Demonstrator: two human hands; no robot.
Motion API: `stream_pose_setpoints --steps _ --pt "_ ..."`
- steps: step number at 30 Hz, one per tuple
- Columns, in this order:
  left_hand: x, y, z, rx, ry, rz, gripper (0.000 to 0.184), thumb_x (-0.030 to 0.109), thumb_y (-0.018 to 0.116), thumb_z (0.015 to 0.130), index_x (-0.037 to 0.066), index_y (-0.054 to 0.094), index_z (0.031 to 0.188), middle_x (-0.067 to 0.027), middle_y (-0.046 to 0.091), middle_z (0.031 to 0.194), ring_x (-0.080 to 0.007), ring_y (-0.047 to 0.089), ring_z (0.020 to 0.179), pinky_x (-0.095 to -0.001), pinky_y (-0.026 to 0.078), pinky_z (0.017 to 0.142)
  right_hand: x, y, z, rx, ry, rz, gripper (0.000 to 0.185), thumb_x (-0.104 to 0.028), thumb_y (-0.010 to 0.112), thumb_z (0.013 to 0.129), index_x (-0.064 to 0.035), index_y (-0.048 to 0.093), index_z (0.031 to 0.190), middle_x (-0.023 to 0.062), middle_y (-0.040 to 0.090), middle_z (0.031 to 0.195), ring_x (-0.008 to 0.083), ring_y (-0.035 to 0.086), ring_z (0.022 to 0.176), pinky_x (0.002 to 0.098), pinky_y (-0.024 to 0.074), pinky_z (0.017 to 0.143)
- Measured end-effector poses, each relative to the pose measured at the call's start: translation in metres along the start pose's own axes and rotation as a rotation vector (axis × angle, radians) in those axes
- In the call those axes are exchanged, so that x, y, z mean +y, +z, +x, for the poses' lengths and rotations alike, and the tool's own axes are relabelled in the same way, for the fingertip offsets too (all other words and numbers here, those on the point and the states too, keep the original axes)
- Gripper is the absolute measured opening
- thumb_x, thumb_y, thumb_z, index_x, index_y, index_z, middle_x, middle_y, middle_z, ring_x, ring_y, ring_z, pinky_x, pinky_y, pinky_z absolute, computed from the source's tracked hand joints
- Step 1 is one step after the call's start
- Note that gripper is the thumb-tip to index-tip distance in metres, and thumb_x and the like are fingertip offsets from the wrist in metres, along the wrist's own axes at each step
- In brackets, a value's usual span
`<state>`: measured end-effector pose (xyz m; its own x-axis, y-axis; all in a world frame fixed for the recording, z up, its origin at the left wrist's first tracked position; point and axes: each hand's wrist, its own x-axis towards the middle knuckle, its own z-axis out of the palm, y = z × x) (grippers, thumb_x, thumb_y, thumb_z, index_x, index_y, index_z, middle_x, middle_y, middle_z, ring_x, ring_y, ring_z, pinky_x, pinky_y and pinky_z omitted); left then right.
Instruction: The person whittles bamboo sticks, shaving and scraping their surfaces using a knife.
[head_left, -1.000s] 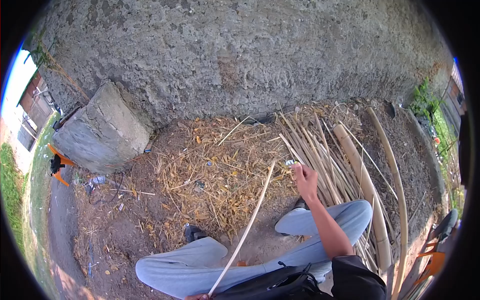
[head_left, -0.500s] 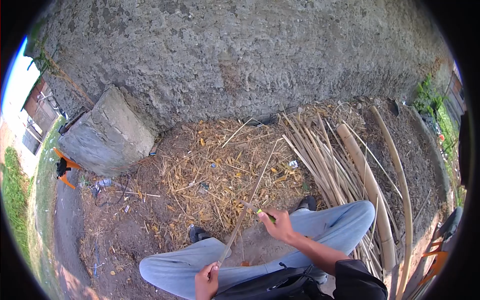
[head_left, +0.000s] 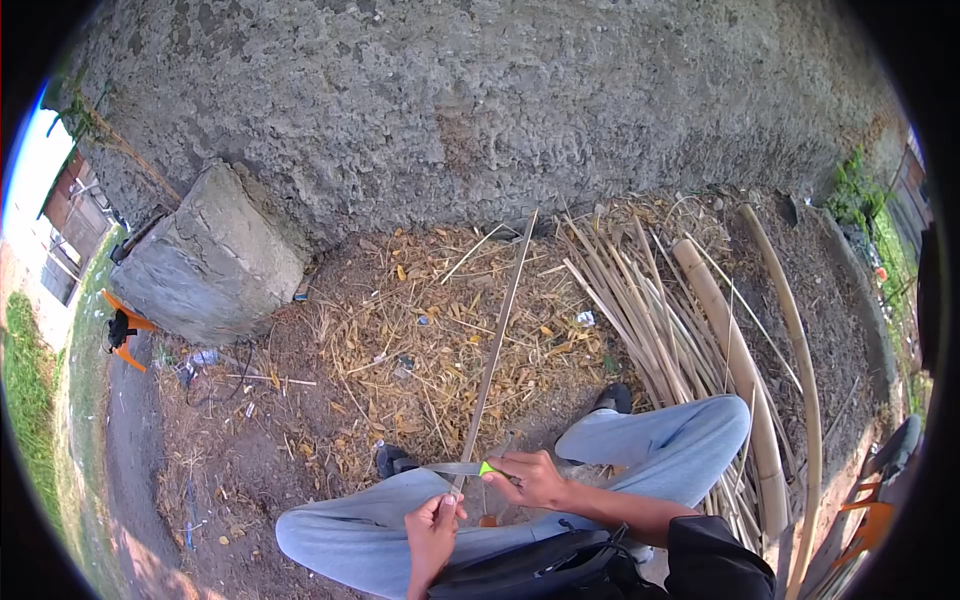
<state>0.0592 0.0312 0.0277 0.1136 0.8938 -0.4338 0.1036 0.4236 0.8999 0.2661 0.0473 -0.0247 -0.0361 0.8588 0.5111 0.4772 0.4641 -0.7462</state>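
Note:
A long thin bamboo strip stands out forward from my lap toward the wall, its lower end pinched in my left hand. My right hand is closed around the green handle of a knife. The blade points left and crosses the strip just above my left fingers. Whether the edge touches the strip cannot be made out.
Split bamboo strips lie in a pile at the right, beside a thick bamboo pole and a long curved pole. A concrete block stands at the left by the rough wall. Shavings and leaves cover the ground.
My left hand has come up and gripped the strip farther along, and the strip reaches nearer the wall. The right hand has brought the knife down and left, across the strip near my left hand.

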Motion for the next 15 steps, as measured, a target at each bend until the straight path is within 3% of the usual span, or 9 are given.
stream_pose_setpoints --steps 5,11,15 --pt "-0.006 0.000 0.003 -0.010 -0.025 -0.075 0.024 0.015 0.055 0.103 -0.006 0.068 0.104 0.0019 0.055 0.069 -0.0017 0.040 0.053 -0.0197 0.031 0.046 -0.003 0.002 -0.004 -0.043 -0.020 -0.088 0.023 -0.021 0.077 0.085 -0.0053 0.071 0.100 0.0064 0.061 0.069 0.0245 0.059 0.052 0.0357 0.0467 0.045" --pt "-0.013 0.001 0.001 -0.007 -0.038 -0.106 0.023 0.015 0.055 0.103 -0.005 0.067 0.102 0.0022 0.052 0.067 -0.0017 0.039 0.051 -0.0199 0.030 0.044 0.010 0.011 -0.008 0.034 -0.075 -0.168 0.022 -0.019 0.078 0.084 -0.0063 0.072 0.100 0.0029 0.061 0.068 0.0191 0.056 0.048 0.0335 0.0427 0.041" --pt "-0.015 -0.004 0.000 -0.025 -0.031 -0.114 0.023 0.015 0.055 0.103 -0.005 0.066 0.100 0.0014 0.052 0.066 -0.0019 0.038 0.050 -0.0202 0.028 0.042 0.014 0.007 -0.005 0.054 -0.130 -0.225 0.024 -0.027 0.078 0.083 -0.0081 0.071 0.096 0.0013 0.054 0.064 0.0189 0.057 0.048 0.0334 0.0410 0.039"
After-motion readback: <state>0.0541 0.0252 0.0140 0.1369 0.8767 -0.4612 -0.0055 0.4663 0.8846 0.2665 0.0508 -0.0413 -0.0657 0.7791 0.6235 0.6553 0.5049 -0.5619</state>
